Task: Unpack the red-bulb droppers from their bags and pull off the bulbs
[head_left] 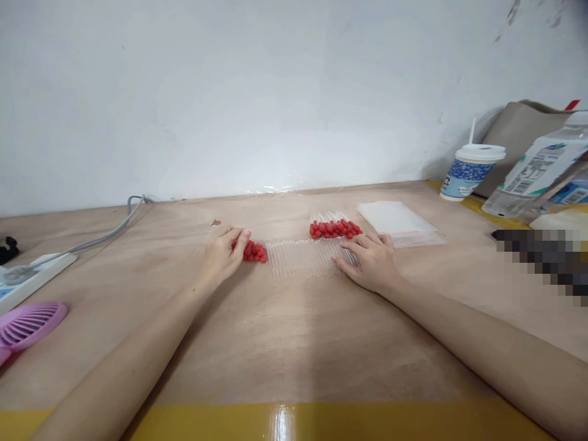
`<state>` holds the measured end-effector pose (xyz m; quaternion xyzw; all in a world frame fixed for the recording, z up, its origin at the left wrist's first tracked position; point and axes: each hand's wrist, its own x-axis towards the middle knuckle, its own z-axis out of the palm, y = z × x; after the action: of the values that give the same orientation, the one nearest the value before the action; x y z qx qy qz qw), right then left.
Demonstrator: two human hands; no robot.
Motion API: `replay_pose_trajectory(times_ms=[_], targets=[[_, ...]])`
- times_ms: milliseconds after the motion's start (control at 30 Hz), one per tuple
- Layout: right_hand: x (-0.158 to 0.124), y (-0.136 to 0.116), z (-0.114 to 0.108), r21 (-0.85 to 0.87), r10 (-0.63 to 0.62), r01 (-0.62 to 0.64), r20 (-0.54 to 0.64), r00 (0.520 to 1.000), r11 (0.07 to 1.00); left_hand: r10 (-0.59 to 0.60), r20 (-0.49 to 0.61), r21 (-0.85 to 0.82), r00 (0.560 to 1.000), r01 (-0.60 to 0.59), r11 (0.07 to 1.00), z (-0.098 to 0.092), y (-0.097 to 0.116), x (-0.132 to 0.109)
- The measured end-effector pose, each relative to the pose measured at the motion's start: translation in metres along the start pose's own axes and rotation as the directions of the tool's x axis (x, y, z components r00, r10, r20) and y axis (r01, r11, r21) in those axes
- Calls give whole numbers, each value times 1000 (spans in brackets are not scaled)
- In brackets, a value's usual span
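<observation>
My left hand [223, 251] is at a small pile of red caps [255, 252], its fingers and thumb drawn together over the pile's left end. Whatever lies between those fingertips is hidden. A flat row of clear thin tubes [301, 258] lies side by side right of the pile. On the row's right end rest the fingertips of my right hand [371, 260], thumb and fingers apart. Behind the row is a bunch of clear tubes with red caps [334, 229] on their near ends.
Clear plastic sleeves [397, 218] lie back right. Farther right stand a paper cup [473, 173] with a straw, a tilted plastic bottle [537, 165] and a grey-brown bag [509, 138]. At left are a pink fan [34, 324], a power strip [41, 278] and a grey cable [108, 236].
</observation>
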<state>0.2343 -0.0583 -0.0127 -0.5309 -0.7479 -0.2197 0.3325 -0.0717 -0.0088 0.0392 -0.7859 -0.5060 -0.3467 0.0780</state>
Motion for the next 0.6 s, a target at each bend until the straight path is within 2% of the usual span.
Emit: replay_pose_trajectory(times_ms=[67, 167, 267, 367, 433, 600], targets=[[1, -1, 0, 13, 7, -7, -9, 1000, 1000, -5, -13, -2, 1000, 5, 1000, -3, 6, 3], [2, -3, -1, 42, 28, -27, -21, 999, 999, 60, 71, 12, 996, -61, 998, -1, 23, 10], [3, -2, -2, 72, 86, -84, -29, 996, 994, 131, 216, 47, 968, -145, 988, 13, 43, 22], [3, 2, -2, 126, 186, -181, -23, 982, 975, 149, 325, 55, 934, -176, 983, 34, 62, 38], [3, 6, -1, 173, 247, -240, -21, 969, 955, 124, 365, 30, 923, -145, 989, 49, 74, 50], [3, 8, 0, 214, 299, -289, -14, 954, 933, -72, 431, 11, 900, 74, 997, 74, 94, 73]])
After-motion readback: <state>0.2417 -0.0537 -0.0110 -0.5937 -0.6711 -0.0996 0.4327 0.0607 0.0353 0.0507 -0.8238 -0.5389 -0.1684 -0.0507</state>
